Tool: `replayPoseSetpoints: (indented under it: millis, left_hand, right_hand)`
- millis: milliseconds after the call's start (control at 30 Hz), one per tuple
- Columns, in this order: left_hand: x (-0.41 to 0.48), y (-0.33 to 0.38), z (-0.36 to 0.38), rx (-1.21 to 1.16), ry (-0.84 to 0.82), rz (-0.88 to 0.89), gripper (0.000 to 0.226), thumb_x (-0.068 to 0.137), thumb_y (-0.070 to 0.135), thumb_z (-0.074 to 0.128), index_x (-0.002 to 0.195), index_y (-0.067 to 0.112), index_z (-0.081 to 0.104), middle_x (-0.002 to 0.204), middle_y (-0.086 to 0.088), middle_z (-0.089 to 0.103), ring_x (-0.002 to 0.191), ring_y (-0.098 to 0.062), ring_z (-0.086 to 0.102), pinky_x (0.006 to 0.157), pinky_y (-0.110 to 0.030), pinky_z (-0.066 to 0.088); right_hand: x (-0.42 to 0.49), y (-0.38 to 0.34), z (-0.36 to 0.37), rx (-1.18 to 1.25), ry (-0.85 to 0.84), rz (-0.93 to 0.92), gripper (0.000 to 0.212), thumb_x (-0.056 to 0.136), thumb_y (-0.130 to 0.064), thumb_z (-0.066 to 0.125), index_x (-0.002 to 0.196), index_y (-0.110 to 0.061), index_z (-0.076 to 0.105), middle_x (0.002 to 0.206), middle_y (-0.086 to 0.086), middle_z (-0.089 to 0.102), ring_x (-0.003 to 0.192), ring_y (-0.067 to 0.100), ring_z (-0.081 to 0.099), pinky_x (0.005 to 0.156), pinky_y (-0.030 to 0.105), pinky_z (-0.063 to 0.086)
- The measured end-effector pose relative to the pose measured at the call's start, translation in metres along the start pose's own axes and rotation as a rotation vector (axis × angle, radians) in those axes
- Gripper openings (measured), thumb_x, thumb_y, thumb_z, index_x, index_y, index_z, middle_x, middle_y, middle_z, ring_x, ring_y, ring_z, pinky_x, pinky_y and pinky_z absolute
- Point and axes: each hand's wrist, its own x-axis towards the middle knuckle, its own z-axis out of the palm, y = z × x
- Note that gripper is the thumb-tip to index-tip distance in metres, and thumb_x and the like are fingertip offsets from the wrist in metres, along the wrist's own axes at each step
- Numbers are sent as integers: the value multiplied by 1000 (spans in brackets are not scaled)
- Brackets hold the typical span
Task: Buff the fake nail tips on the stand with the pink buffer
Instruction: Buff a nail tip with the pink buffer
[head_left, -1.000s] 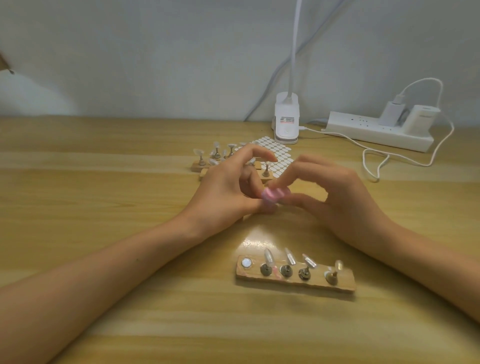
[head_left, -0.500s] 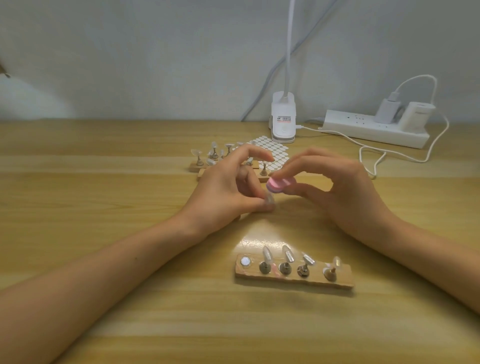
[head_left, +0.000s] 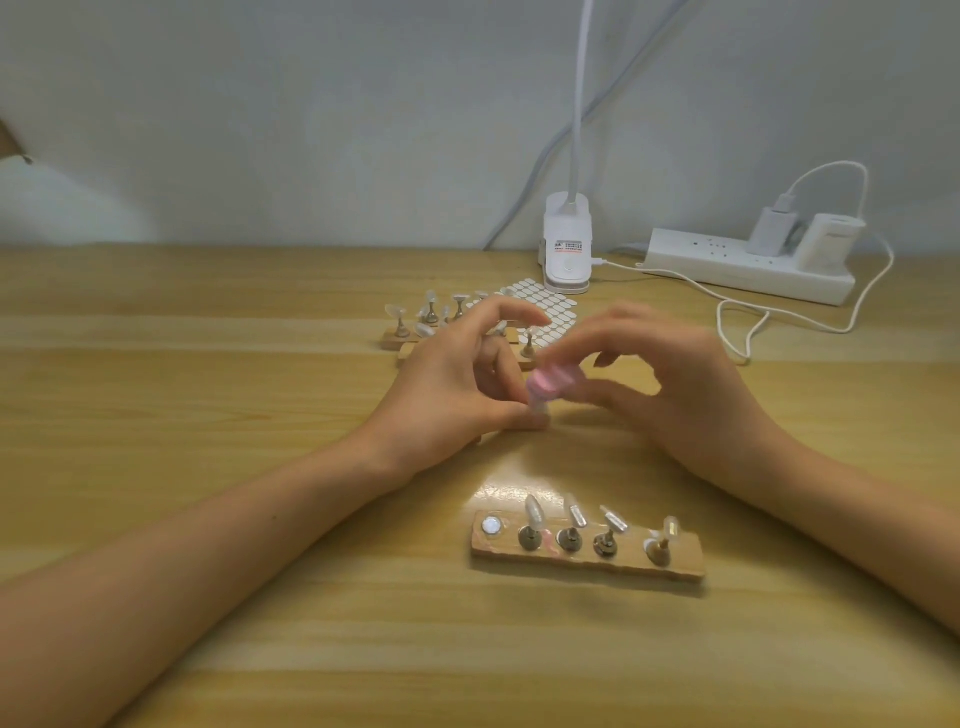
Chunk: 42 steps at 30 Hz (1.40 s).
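Observation:
My left hand (head_left: 447, 384) rests on the table and pinches a small pale nail tip (head_left: 538, 411) between thumb and a finger; its peg is hidden. My right hand (head_left: 680, 389) pinches the pink buffer (head_left: 551, 383), which is motion-blurred and lies right on top of that tip. In front of both hands sits a wooden stand (head_left: 680, 564) with several clear nail tips (head_left: 534, 512) on metal pegs. Its leftmost spot shows only a bare round magnet (head_left: 491, 526).
Behind my hands are more wooden stands with tips (head_left: 400, 336) and a white sheet of sticky tabs (head_left: 551, 306). A clip lamp base (head_left: 567, 249), a power strip (head_left: 737, 266) with chargers and a looping white cable (head_left: 748, 317) lie at the back right.
The pink buffer has dropped from beside my left fingertips down onto the pinched tip and now blurs with motion. My left hand stays put.

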Motion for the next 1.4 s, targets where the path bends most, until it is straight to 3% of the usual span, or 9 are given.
replayPoseSetpoints:
  millis: [133, 267, 333, 400, 500, 733, 900, 1200, 1400]
  left_hand:
    - [1, -1, 0, 8, 4, -22, 66, 72, -1, 85, 126, 24, 56, 63, 7, 65, 67, -11, 66, 67, -28, 53]
    - [1, 0, 0, -1, 2, -30, 63, 71, 3, 87, 123, 24, 56, 62, 9, 63, 62, -7, 63, 56, -14, 43]
    - [2, -1, -1, 6, 2, -38, 62, 72, 2, 86, 122, 24, 56, 63, 8, 64, 64, -9, 64, 57, -14, 43]
    - [2, 0, 0, 3, -1, -37, 62, 72, 2, 86, 121, 25, 56, 64, 7, 65, 66, -11, 66, 57, -14, 43]
    - [2, 1, -1, 6, -3, -35, 60, 72, 8, 87, 121, 24, 56, 63, 9, 64, 65, -11, 64, 60, -17, 44]
    - [1, 0, -1, 15, 1, -35, 59, 72, 8, 87, 119, 24, 57, 63, 8, 65, 65, -10, 64, 61, -20, 46]
    - [2, -1, -1, 8, -4, -34, 59, 71, 11, 88, 119, 24, 57, 63, 8, 65, 64, -9, 65, 61, -18, 45]
    - [2, -1, -1, 18, -1, -24, 57, 71, 4, 86, 117, 23, 58, 63, 7, 66, 62, -9, 65, 56, -12, 42]
    - [2, -2, -1, 10, -1, -19, 57, 73, 4, 86, 119, 24, 60, 64, 5, 67, 65, -12, 67, 61, -16, 46]
  right_hand:
    - [-1, 1, 0, -20, 17, 12, 13, 81, -18, 77, 93, -12, 76, 91, -8, 72, 88, 6, 65, 80, 17, 45]
    - [-1, -2, 2, -82, -31, -93, 12, 82, -15, 77, 91, -8, 74, 92, -2, 72, 87, 12, 66, 81, 24, 50]
    - [1, -2, 0, -70, -13, -62, 13, 81, -14, 78, 89, -6, 74, 89, -2, 72, 85, 9, 67, 81, 26, 51]
    - [1, -3, -1, -65, 33, -67, 14, 82, -18, 75, 89, -7, 73, 88, -6, 71, 86, 2, 65, 82, 19, 47]
    - [2, -4, 1, -98, -26, -123, 13, 81, -14, 78, 89, -5, 73, 89, -3, 72, 85, 11, 67, 83, 25, 50]
    - [0, -5, 0, -139, -33, -112, 13, 80, -14, 79, 89, -7, 73, 89, -6, 71, 86, 10, 67, 85, 32, 50]
    - [-2, -5, 0, -174, -29, -123, 13, 81, -16, 79, 90, -11, 72, 92, -10, 70, 91, 6, 65, 90, 34, 46]
    - [0, -4, 1, -176, 10, -111, 13, 81, -13, 79, 88, -6, 72, 88, -6, 71, 83, 10, 64, 84, 25, 48]
    - [-1, -4, 0, -178, 3, -109, 14, 81, -17, 78, 89, -7, 73, 88, -5, 71, 84, 11, 66, 84, 33, 50]
